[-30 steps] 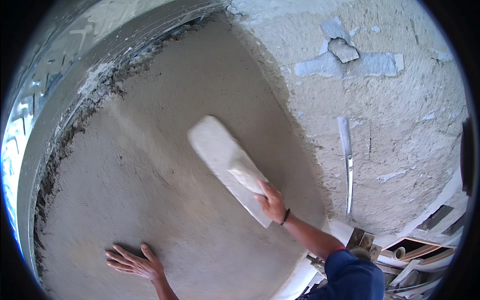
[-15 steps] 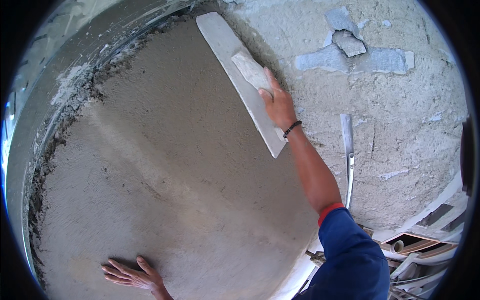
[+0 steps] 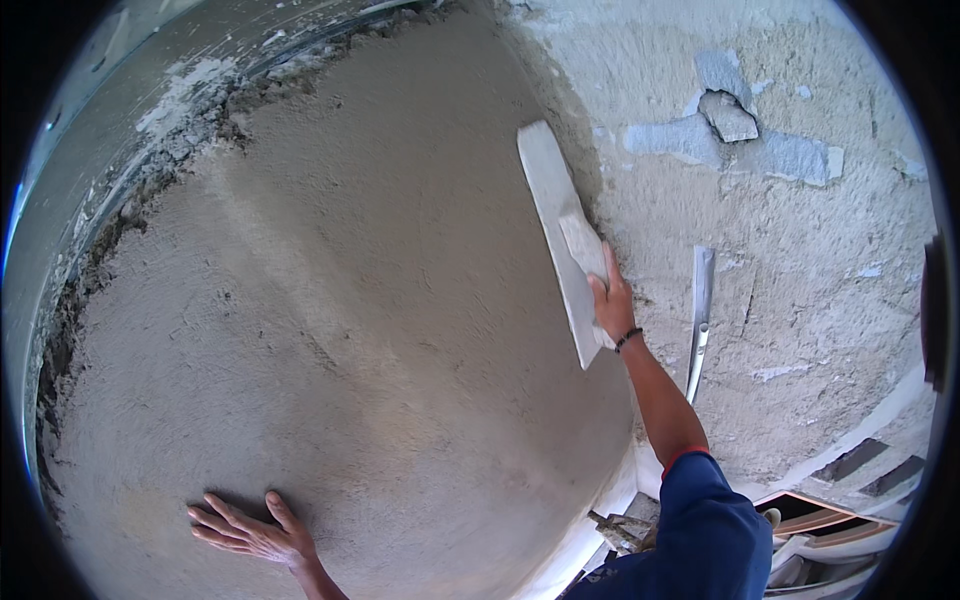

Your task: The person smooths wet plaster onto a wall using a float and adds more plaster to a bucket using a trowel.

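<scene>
My right hand grips the handle of a long, pale plastering float, which lies along the right edge of the grey fresh plaster, tilted with its top end toward the upper left. A dark bracelet is on that wrist, below a blue sleeve with red trim. My left hand rests with spread fingers on the plaster at the lower left, holding nothing. A ragged, crumbly edge runs along the plaster's left side, beside a smooth grey band.
Rougher pale wall at right has a cross-shaped patch with a broken hollow and a vertical conduit. Lower right show framed openings, pieces of timber and clutter beside a white strip.
My right hand with the float first moved up along the plaster, then came down and rightward to its right edge. My left hand stays spread, shifted slightly leftward in view.
</scene>
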